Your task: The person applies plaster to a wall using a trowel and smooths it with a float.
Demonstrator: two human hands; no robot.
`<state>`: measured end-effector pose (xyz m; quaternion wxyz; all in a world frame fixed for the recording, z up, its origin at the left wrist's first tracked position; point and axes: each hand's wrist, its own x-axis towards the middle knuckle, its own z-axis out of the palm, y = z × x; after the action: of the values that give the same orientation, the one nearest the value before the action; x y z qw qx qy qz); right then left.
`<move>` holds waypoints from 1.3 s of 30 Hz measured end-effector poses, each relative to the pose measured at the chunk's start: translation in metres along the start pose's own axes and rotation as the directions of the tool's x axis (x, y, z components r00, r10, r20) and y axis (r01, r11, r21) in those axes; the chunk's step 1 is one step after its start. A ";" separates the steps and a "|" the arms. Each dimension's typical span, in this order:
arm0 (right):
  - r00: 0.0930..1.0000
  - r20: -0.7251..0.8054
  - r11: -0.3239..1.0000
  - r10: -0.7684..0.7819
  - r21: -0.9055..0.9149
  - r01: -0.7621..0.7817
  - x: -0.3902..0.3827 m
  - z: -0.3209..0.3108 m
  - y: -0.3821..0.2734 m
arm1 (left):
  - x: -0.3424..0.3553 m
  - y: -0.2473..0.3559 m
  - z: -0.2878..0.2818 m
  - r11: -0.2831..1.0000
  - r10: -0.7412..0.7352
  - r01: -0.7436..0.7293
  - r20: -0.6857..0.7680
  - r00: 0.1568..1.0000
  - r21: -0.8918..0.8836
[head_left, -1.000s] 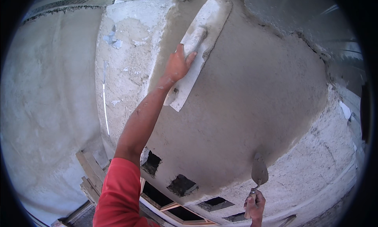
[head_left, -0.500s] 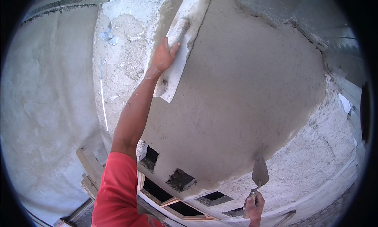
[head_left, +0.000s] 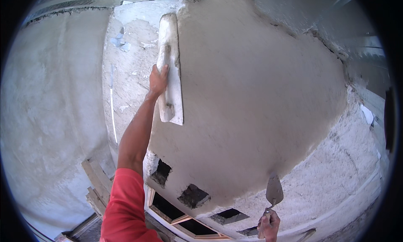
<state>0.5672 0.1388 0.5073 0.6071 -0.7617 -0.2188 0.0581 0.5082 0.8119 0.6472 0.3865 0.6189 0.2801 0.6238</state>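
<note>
My left hand grips the handle of a long, pale, plaster-caked float, which stands nearly upright against the wall along the left edge of the smooth grey plaster. My left forearm reaches up from a red sleeve at the bottom. At the lower right, my right hand is closed round the handle of a pointed metal trowel, whose blade points up in front of the plaster. The float lies beside a rough whitish strip of wall with patches of blue-white.
A grey wall stands at left, with wooden planks below it. Square holes run along the plaster's lower edge, above openings with wooden frames. Rough unsmoothed wall curves round the right, and a dark grey surface meets the top.
My left hand and the float have moved left and down, and the float has turned from slanting to nearly upright. My right hand with the trowel is slightly lower.
</note>
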 end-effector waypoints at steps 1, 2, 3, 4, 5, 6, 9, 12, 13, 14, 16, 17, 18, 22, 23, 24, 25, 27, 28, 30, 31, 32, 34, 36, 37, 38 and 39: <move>1.000 -0.018 1.000 0.013 0.009 -0.013 0.000 0.006 -0.005 | 0.003 0.003 0.001 0.999 0.052 -0.052 -0.037 0.998 0.018; 1.000 -0.005 1.000 -0.007 -0.005 0.007 0.002 0.011 -0.007 | 0.004 0.006 0.003 0.994 0.104 -0.102 -0.074 0.992 0.039; 1.000 0.009 0.999 -0.026 -0.020 0.026 0.004 0.016 -0.008 | 0.003 0.008 0.005 0.996 0.086 -0.085 -0.044 0.995 0.035; 0.999 0.022 0.998 -0.044 -0.036 0.045 0.006 0.018 -0.009 | 0.000 0.009 0.008 0.997 0.066 -0.066 -0.013 0.998 0.030; 0.999 0.024 0.998 -0.041 -0.053 0.043 0.007 0.016 -0.010 | -0.010 0.020 0.018 0.999 0.046 -0.046 0.027 0.999 0.016; 0.999 0.025 0.997 -0.038 -0.070 0.039 0.007 0.013 -0.012 | -0.026 0.028 0.024 0.998 0.041 -0.035 0.095 0.995 -0.060; 0.999 0.038 0.997 -0.032 -0.073 0.035 0.009 0.018 -0.009 | -0.032 0.022 0.027 0.980 0.185 -0.188 0.040 0.982 0.070; 0.997 0.064 0.996 -0.044 -0.075 0.049 0.012 0.018 -0.007 | -0.023 0.038 0.027 0.978 0.199 -0.201 0.044 0.979 0.047; 0.995 0.082 0.996 -0.050 -0.075 0.056 0.012 0.017 -0.007 | -0.023 0.041 0.029 0.973 0.210 -0.211 0.021 0.977 0.088; 0.993 0.115 0.998 -0.035 -0.039 0.040 0.014 0.012 -0.002 | -0.024 0.046 0.033 0.967 0.222 -0.220 -0.003 0.975 0.131; 0.985 0.171 1.000 -0.008 0.028 0.003 0.020 -0.004 0.011 | -0.035 0.065 0.048 0.963 0.204 -0.203 0.012 0.979 0.179; 0.985 0.173 0.999 -0.015 0.030 0.010 0.020 -0.004 0.011 | -0.042 0.077 0.053 0.961 0.209 -0.208 0.016 0.978 0.181; 0.984 0.175 0.999 -0.022 0.032 0.016 0.021 -0.003 0.011 | -0.050 0.089 0.057 0.960 0.213 -0.213 0.020 0.977 0.183; 0.985 0.170 0.999 -0.034 0.030 0.030 0.023 -0.003 0.012 | -0.062 0.133 0.067 0.963 0.250 -0.254 0.050 0.967 0.090; 0.985 0.169 0.999 -0.035 0.034 0.030 0.024 -0.002 0.013 | -0.066 0.139 0.069 0.963 0.258 -0.261 0.056 0.964 0.065; 0.985 0.168 0.999 -0.036 0.037 0.030 0.025 -0.002 0.013 | -0.069 0.142 0.072 0.951 0.304 -0.307 0.062 0.950 0.041; 0.987 0.159 0.999 -0.036 0.038 0.030 0.025 -0.004 0.013 | -0.076 0.150 0.075 0.960 0.275 -0.279 0.113 0.955 0.027; 0.990 0.138 0.999 -0.030 0.026 0.026 0.023 -0.011 0.016 | -0.089 0.167 0.079 0.975 0.216 -0.221 0.221 0.951 0.002; 0.990 0.138 0.999 -0.027 0.022 0.024 0.024 -0.012 0.017 | -0.087 0.167 0.080 0.970 0.241 -0.244 0.195 0.951 -0.011; 0.990 0.134 0.999 -0.045 0.012 0.044 0.026 -0.013 0.022 | -0.078 0.169 0.084 0.957 0.291 -0.289 0.143 0.946 -0.036; 0.990 0.130 0.999 -0.054 0.007 0.054 0.026 -0.011 0.022 | -0.076 0.168 0.085 0.957 0.291 -0.287 0.142 0.946 -0.048; 0.992 0.121 0.999 -0.032 0.012 0.030 0.026 -0.011 0.020 | -0.075 0.168 0.085 0.956 0.291 -0.286 0.141 0.946 -0.059; 0.995 0.103 1.000 0.012 0.017 -0.013 0.023 -0.009 0.011 | -0.077 0.168 0.085 0.957 0.290 -0.286 0.153 0.945 -0.051; 0.992 0.117 0.999 0.038 0.029 -0.042 0.021 -0.008 0.014 | -0.080 0.170 0.082 0.957 0.288 -0.291 0.177 0.941 -0.010; 0.991 0.125 0.998 0.050 0.029 -0.054 0.021 -0.009 0.014 | -0.084 0.168 0.081 0.955 0.290 -0.295 0.175 0.941 0.003; 0.990 0.135 0.999 0.032 0.024 -0.036 0.021 -0.008 0.014 | -0.089 0.165 0.081 0.954 0.293 -0.300 0.173 0.940 0.016; 0.989 0.144 0.999 0.022 0.021 -0.025 0.023 -0.009 0.014 | -0.095 0.162 0.080 0.952 0.296 -0.305 0.170 0.940 0.028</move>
<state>0.5941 0.1377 0.5006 0.5976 -0.7512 -0.2524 0.1223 0.5588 0.6351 0.7347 0.2913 0.7140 0.1663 0.6146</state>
